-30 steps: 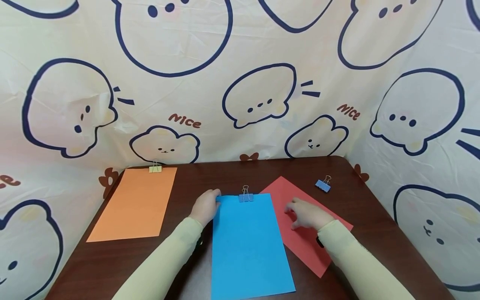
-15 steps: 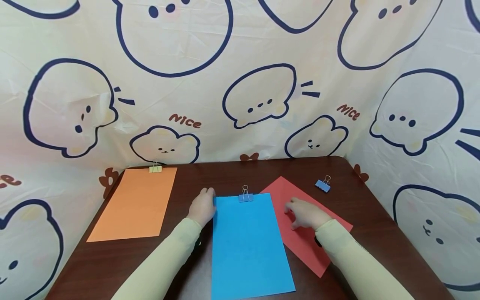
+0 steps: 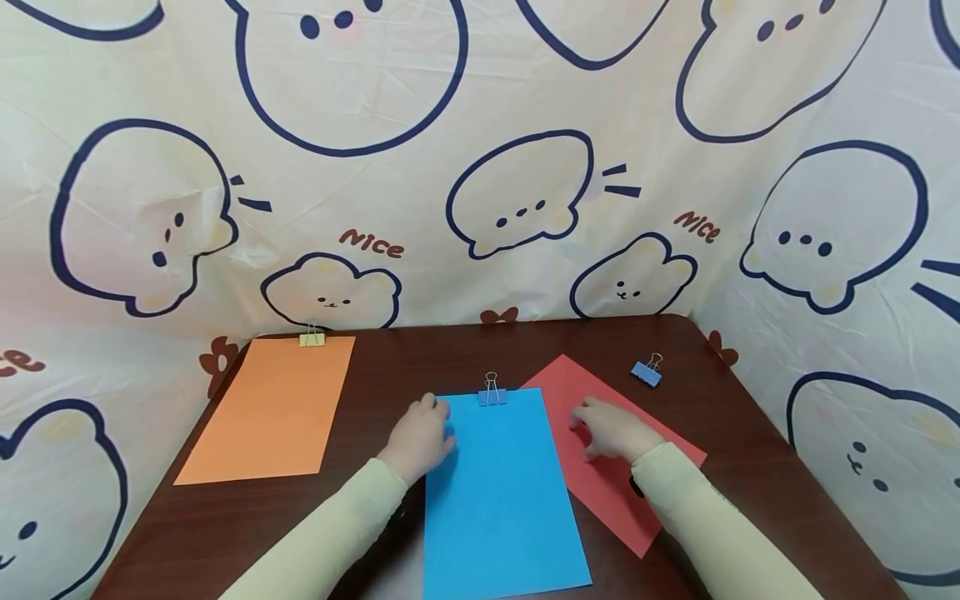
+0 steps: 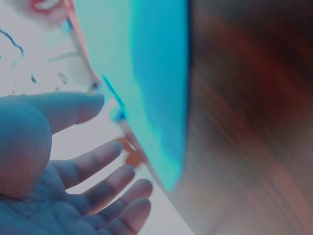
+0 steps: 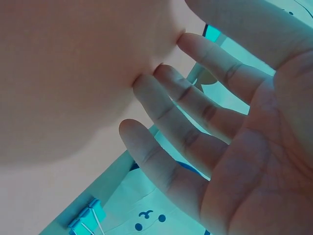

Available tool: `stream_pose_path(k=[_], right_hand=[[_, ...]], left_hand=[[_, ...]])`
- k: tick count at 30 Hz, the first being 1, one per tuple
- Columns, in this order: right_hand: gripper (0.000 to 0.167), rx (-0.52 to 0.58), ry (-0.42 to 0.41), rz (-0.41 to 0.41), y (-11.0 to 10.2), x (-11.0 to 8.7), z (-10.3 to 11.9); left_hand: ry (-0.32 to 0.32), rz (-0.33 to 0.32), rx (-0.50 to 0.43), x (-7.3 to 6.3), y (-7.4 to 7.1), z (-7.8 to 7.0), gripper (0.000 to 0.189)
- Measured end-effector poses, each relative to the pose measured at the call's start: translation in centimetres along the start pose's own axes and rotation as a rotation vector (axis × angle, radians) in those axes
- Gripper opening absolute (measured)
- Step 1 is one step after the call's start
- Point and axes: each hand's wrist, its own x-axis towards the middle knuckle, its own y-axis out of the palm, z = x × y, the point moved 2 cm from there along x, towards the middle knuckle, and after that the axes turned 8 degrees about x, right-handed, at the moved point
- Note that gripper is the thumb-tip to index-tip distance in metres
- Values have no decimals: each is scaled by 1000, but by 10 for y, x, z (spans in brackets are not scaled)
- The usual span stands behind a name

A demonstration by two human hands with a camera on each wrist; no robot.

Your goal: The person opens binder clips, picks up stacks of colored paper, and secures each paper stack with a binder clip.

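Note:
A blue sheet of paper (image 3: 502, 500) lies upright before me, with a blue binder clip (image 3: 492, 398) on its top edge. My left hand (image 3: 418, 440) hovers at the sheet's upper left, fingers loosely bent and casting a shadow on it. Its palm faces the sheet in the left wrist view, with nothing between thumb and fingers (image 4: 98, 196). Turned at an angle, a red sheet (image 3: 573, 387) lies to the right, partly under the blue one. My right hand (image 3: 617, 432) rests bent fingertips on the red sheet and grips nothing.
On the left of the dark wooden table (image 3: 405, 354) lies an orange sheet (image 3: 270, 408) with a yellow binder clip (image 3: 312, 340) on its top edge. A loose blue binder clip (image 3: 647, 374) sits at the back right. Printed cloth (image 3: 525, 67) hangs behind and beside the table.
My left hand has let go of the blue sheet's upper left corner, shifted left off it, then come back right over its edge. The right hand has stayed in place.

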Motion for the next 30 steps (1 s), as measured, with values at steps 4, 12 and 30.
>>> stream_pose_path(k=[4, 12, 30], right_hand=[[43, 2, -6, -8, 0, -1, 1], [44, -1, -10, -13, 1, -1, 1], [42, -2, -5, -19, 5, -1, -3]], left_hand=[[98, 20, 12, -20, -4, -18, 44], [262, 85, 77, -49, -9, -39, 56], [334, 265, 79, -60, 8, -33, 67]])
